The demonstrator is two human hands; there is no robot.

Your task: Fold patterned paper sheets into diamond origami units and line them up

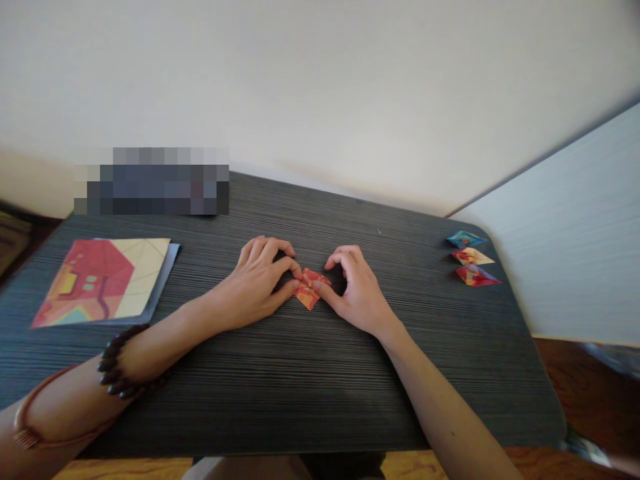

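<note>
A small folded piece of red and orange origami paper [307, 298] lies on the dark table between my two hands. My left hand [260, 280] pinches its left corner between thumb and index finger, the other fingers curled on the tabletop. From the other side, my right hand [360, 290] rests its thumb on the paper's right half. Its index finger bends round near the right corner, leaving a gap between finger and thumb. Whether that fingertip touches the paper is hard to see.
Patterned paper sheets [107, 283] lie stacked at the left. Three folded paper pieces, one blue [466, 239], one orange and cream [473, 256] and one red [477, 275], sit in a column at the right. A pixelated dark object [160, 187] stands at the back left, near the wall [320, 87].
</note>
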